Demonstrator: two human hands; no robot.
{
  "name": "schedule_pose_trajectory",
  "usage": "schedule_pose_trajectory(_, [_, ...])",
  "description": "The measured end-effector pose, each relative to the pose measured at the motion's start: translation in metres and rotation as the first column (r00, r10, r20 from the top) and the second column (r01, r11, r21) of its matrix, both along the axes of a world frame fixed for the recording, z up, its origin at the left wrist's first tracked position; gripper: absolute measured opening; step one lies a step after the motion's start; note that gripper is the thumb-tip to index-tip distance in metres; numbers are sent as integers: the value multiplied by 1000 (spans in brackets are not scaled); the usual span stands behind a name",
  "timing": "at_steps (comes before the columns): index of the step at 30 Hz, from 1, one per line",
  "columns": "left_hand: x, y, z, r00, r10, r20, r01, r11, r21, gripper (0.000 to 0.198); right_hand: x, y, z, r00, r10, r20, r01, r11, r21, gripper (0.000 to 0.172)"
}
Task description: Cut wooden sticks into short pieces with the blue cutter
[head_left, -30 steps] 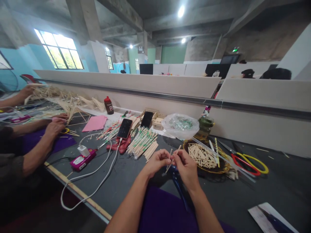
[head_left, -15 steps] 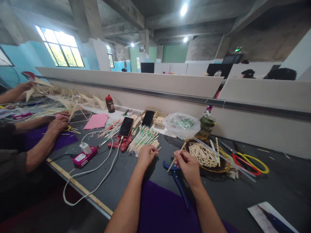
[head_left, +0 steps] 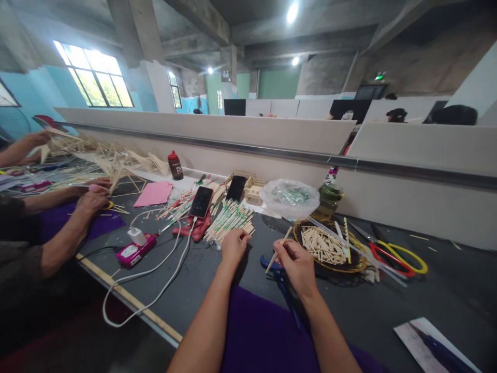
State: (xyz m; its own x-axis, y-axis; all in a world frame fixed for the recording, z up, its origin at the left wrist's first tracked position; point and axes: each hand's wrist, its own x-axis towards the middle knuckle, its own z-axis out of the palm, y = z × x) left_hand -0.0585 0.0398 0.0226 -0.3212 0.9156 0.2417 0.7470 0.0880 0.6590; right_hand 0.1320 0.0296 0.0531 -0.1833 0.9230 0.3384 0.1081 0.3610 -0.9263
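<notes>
My right hand [head_left: 294, 261] pinches a thin wooden stick [head_left: 278, 251], held slanted above a blue-handled tool [head_left: 286, 295] on the dark table. Just beyond it, a round basket [head_left: 359, 265] holds many short wooden pieces [head_left: 322, 244]. My left hand [head_left: 234, 249] has its fingers curled together at the near edge of a pile of sticks with green marks [head_left: 229, 221]; whatever may be between the fingertips is too small to make out. Purple cloth [head_left: 258, 331] lies below and between my forearms.
Red and yellow scissors [head_left: 402, 259] lie right of the basket. A plastic bag [head_left: 289, 198] and green jar [head_left: 329, 199] stand behind it. Phones, a white cable and a pink power strip [head_left: 135, 252] are left. Another person's hands [head_left: 91, 199] work at far left.
My right hand has shifted slightly left with the stick, uncovering a bit more of the basket side. My left hand has barely moved.
</notes>
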Motion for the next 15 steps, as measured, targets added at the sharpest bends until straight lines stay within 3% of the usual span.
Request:
schedule_pose_trajectory(2, [3, -3, 6, 947, -187, 262, 189, 982, 18, 13, -1, -1, 0, 995, 55, 78, -57, 998, 25, 25])
schedule_pose_trajectory(5, [11, -10, 15, 707, -442, 551, 476, 875, 92, 19, -1, 0, -1, 975, 123, 184, -131, 991, 29, 25])
schedule_pose_trajectory(8, [19, -17, 21, 479, -520, 707, 619, 771, 148, 26, 1, 1, -2, 970, 127, 208, -134, 991, 22, 26])
schedule_pose_trajectory(10, [20, -18, 21, 405, -528, 747, 660, 734, 161, 29, 1, 1, -2, 975, 121, 186, -124, 992, 4, 27])
schedule_pose_trajectory(12, [19, -16, 19, 448, -523, 725, 651, 747, 136, 28, 2, 1, -1, 983, 122, 137, -119, 992, -32, 28])
schedule_pose_trajectory(13, [17, -14, 16, 525, -502, 687, 612, 784, 105, 26, 2, 2, 1, 987, 116, 108, -110, 992, -56, 28])
schedule_pose_trajectory(15, [12, -10, 11, 760, -389, 521, 444, 896, 21, 17, 5, 3, 4, 996, 73, 58, -67, 993, -99, 29])
